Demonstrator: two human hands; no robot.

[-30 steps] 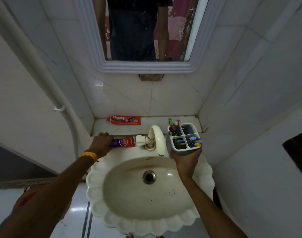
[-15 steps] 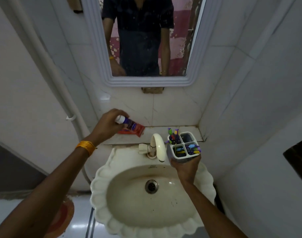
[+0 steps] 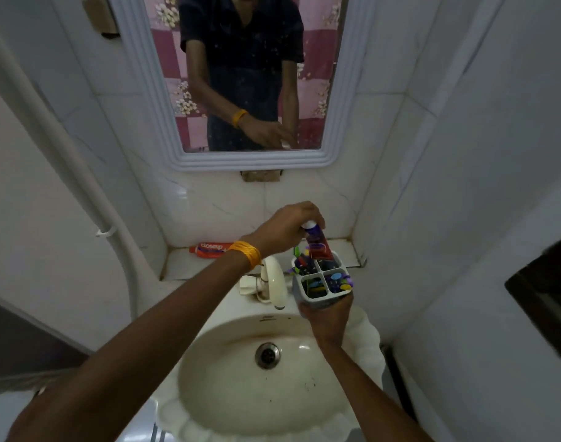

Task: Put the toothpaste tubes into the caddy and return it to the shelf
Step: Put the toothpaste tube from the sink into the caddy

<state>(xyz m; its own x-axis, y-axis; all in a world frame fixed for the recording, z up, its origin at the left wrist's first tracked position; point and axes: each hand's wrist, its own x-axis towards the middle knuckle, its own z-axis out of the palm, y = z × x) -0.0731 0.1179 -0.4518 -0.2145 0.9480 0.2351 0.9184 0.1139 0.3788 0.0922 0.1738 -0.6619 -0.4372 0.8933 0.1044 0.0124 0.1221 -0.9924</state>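
— What is the left hand [image 3: 284, 229] doing?

— Its grip is pinching a red and purple toothpaste tube [image 3: 317, 244] by the white cap end, holding it upright. The flat crimped end is sitting at the rim of the caddy [image 3: 320, 283], over the far right compartment. Whether it is touching the bottom, I cannot tell.

— And the right hand [image 3: 328, 317]?

— It is cupping the caddy from below, grip wrapping around the base, holding it above the right rim of the washbasin [image 3: 266, 406], just beside the tap [image 3: 274, 280].

— What is the caddy carrying?

— Four compartments. Toothbrushes [image 3: 301, 261] are standing in the far left one; the two near ones are holding small coloured items, too dim to name.

— Where is the other tube?

— A second toothpaste tube [image 3: 212, 249], red with white lettering, is lying flat on the tiled shelf [image 3: 183, 266] behind the basin, well to the left of the caddy, partly hiding behind the left wrist and its orange band [image 3: 245, 253].

— Anything else showing?

— The mirror [image 3: 247, 74] above the shelf is reflecting the person's dark shirt and both arms.
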